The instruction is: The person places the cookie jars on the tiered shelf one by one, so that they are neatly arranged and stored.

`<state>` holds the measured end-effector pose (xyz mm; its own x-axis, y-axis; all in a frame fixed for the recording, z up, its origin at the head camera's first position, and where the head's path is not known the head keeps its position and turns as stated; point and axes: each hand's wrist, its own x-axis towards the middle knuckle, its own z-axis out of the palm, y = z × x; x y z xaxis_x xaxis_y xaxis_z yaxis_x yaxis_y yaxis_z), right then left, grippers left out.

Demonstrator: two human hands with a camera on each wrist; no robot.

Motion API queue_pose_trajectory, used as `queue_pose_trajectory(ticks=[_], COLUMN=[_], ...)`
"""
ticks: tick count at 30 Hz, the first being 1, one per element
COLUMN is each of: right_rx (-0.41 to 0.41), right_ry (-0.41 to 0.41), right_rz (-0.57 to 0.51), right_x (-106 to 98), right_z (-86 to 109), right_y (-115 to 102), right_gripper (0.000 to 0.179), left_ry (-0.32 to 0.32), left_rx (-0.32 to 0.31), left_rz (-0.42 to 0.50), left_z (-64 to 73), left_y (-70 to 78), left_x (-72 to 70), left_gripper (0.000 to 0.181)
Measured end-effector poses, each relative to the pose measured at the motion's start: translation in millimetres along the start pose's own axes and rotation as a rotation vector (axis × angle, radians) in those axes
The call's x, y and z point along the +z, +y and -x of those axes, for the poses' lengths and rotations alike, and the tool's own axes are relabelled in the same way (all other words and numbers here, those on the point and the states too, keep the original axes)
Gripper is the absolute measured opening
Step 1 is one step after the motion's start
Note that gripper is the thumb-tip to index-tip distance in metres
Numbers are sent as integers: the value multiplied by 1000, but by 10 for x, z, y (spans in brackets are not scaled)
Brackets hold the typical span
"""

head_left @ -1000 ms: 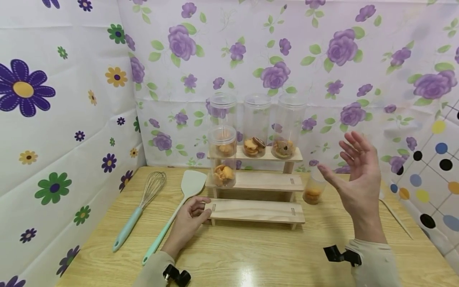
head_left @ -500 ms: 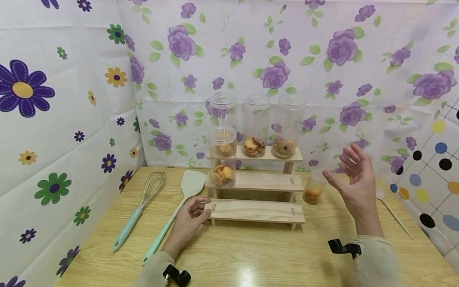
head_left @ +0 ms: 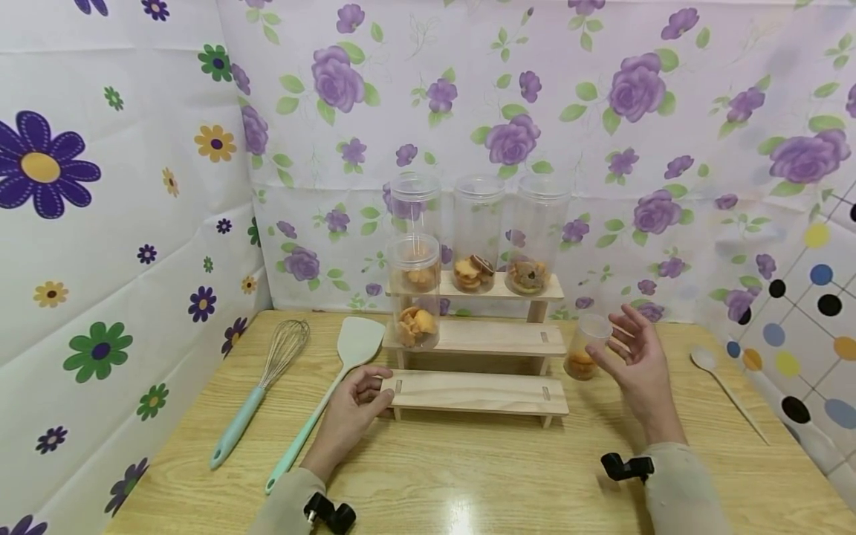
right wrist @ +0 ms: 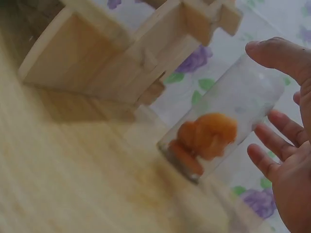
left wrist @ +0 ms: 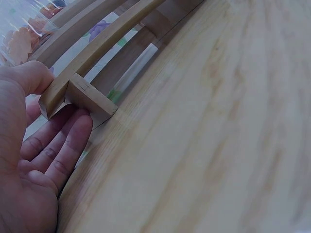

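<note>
A three-step wooden shelf (head_left: 481, 391) stands on the table. At the left end of its lowest step is my left hand (head_left: 353, 412); in the left wrist view, the thumb lies at the board's end and the fingers (left wrist: 68, 145) reach beneath, against the leg. Right of the shelf, a clear jar of orange-brown cookies (head_left: 580, 362) stands upright on the table. My right hand (head_left: 638, 371) is beside that jar, thumb and fingers spread on either side of its upper part. The right wrist view has the thumb (right wrist: 277, 53) close by the jar's top end.
Three lidded cookie jars, the middle one (head_left: 476, 238) among them, line the top step. Another jar (head_left: 416, 297) stands on the middle step's left. A whisk (head_left: 261, 394) and a spatula (head_left: 357, 342) lie left; a spoon (head_left: 725, 386) lies right. Floral cloth (head_left: 428, 89) hangs behind.
My right hand has come down and leftward to the jar beside the shelf, its fingers still spread. The spoon at the right now shows fully. My left hand has stayed at the shelf's end.
</note>
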<state>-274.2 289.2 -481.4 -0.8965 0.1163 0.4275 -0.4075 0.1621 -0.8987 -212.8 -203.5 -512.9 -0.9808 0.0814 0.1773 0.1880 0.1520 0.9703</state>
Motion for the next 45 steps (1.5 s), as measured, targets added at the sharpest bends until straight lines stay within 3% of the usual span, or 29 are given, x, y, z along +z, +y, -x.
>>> queue_pose_trajectory(ticks=[8, 17, 25, 33, 45], right_rx=[40, 14, 5, 2, -2], right_ry=[-52, -85, -93, -83, -51], right_rz=[104, 120, 138, 140, 163], right_x=[10, 26, 32, 43, 29], right_z=[68, 105, 111, 112, 105], right_y=[252, 352, 386, 394, 298], right_gripper=[83, 69, 70, 68, 65], left_ry=[-5, -9, 4, -12, 5], left_rx=[7, 6, 11, 8, 13], left_rz=[26, 45, -20, 42, -14], left_z=[-14, -17, -2, -10, -14], left_y=[-12, -8, -13, -41, -33], left_x=[4, 9, -9, -10, -8], left_gripper=[30, 30, 31, 31, 30])
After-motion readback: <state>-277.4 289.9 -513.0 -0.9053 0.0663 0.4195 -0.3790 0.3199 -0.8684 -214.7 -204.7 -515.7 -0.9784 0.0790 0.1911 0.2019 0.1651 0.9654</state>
